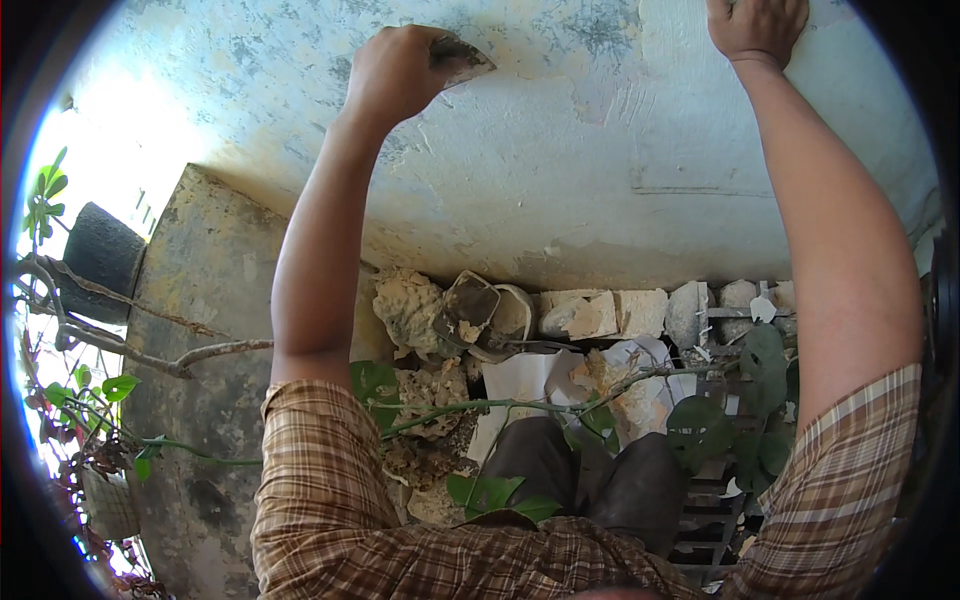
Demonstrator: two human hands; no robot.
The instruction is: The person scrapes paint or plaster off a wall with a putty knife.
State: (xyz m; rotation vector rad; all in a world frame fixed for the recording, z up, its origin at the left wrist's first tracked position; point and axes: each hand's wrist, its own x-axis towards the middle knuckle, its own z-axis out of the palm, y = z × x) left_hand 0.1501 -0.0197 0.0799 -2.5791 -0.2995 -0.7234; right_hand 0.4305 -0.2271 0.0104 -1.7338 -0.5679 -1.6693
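In the head view, the left hand (388, 78) is clamped on a flat, dirt-smeared scraper (464, 62), raised before the upper part of the pale, patchy wall (560, 190); whether the blade touches the wall, I cannot tell. The right hand (758, 32) is at the wall's upper right, its fingers curled and partly cut off by the picture's edge, so I cannot tell whether it grips anything. Along the wall's foot lie a rough stone (405, 308) and pale blocks (640, 312). A green vine (470, 406) crosses in front of the wall's foot; a dark pot (103, 258) stands left of the wall.
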